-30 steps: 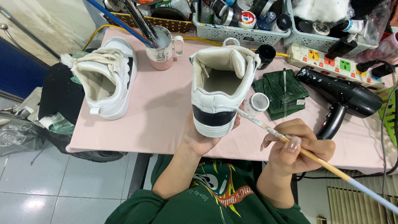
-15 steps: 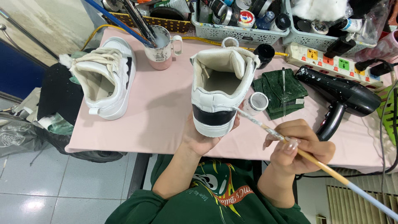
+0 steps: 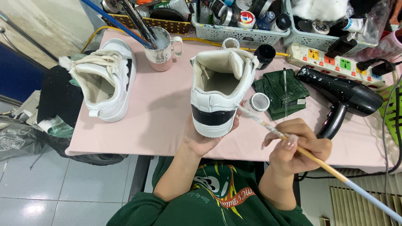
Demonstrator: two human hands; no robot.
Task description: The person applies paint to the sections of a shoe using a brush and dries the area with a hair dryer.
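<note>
1. The white sneaker (image 3: 220, 90) with a black heel band stands over the near edge of the pink table (image 3: 163, 113), its long axis running away from the person: heel toward the body, toe toward the baskets, opening facing up.
2. The left hand (image 3: 205, 138) cups the heel from below, fingers curled around the sole and clasping it.
3. The right hand (image 3: 297, 146) pinches a long paintbrush (image 3: 293, 142) between thumb and fingertips. The wooden shaft slants from lower right up to the left, and its white-coated tip meets the sneaker's right heel side.
4. The sneaker's upper looks like smooth leather, with a padded cream lining.
5. Just right of the sneaker sit a small round open jar (image 3: 259, 101) and a folded dark green cloth (image 3: 278, 94).
6. Farther right lies a black hair dryer (image 3: 341, 94) flecked with white.
7. A second white sneaker (image 3: 104, 81), laced, lies well to the left, near a mug of brushes (image 3: 161, 48).
</note>
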